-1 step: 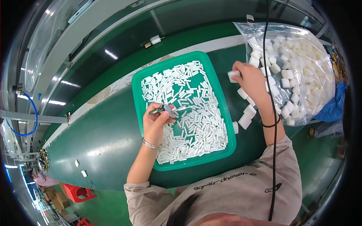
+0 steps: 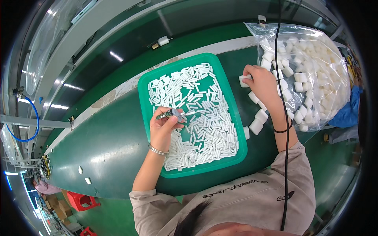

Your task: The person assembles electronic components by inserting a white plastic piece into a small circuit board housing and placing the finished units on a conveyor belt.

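Note:
My left hand [image 2: 163, 129] grips metal tweezers [image 2: 175, 114] over a green tray [image 2: 142, 103], their tips pointing right among several small white sticks [image 2: 208, 126] heaped in it. A silver bangle sits on that wrist. My right hand [image 2: 263, 82] rests on the belt just right of the tray, its fingers closed on a white block [image 2: 243, 81]. More loose white blocks [image 2: 256, 125] lie beside that wrist.
A clear plastic bag [image 2: 315, 63] full of white blocks lies at the right on the green conveyor belt [image 2: 102, 145]. A black cable [image 2: 282, 102] hangs down over my right arm. Two small white pieces [image 2: 84, 175] lie at the belt's left. A red crate [image 2: 80, 200] stands below.

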Demonstrator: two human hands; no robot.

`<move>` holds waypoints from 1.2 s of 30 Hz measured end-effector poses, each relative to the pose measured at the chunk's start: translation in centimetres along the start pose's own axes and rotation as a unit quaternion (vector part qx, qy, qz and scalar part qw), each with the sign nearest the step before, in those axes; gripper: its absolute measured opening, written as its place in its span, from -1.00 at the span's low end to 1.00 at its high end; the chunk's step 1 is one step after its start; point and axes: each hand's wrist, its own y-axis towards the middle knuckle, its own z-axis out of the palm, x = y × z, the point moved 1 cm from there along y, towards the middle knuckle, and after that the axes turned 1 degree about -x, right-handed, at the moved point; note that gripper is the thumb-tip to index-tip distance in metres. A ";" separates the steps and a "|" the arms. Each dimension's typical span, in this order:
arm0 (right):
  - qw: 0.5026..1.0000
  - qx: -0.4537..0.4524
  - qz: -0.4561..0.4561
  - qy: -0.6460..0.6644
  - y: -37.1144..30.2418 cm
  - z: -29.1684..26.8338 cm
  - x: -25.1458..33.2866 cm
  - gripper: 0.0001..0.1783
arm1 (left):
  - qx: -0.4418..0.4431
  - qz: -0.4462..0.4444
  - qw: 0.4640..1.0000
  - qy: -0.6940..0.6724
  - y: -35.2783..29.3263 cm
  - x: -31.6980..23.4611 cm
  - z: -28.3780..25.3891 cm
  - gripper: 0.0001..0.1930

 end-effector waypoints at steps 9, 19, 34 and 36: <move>0.999 0.028 -0.013 0.015 -0.6 0.3 -0.5 -0.67 | 0.026 -0.012 0.999 -0.022 0.1 -0.2 0.2 -0.79; 0.855 0.068 -0.124 0.498 -3.1 2.3 9.9 -0.72 | -0.004 0.079 0.991 -0.107 0.2 0.0 -0.4 -0.72; 0.825 0.030 -0.130 0.550 -3.3 4.7 10.6 -0.59 | -0.004 0.034 0.995 0.090 -0.3 -1.0 1.2 -0.58; 0.826 0.024 -0.140 0.546 -3.3 4.7 10.4 -0.61 | 0.001 0.023 0.994 0.103 -0.3 -0.6 0.9 -0.55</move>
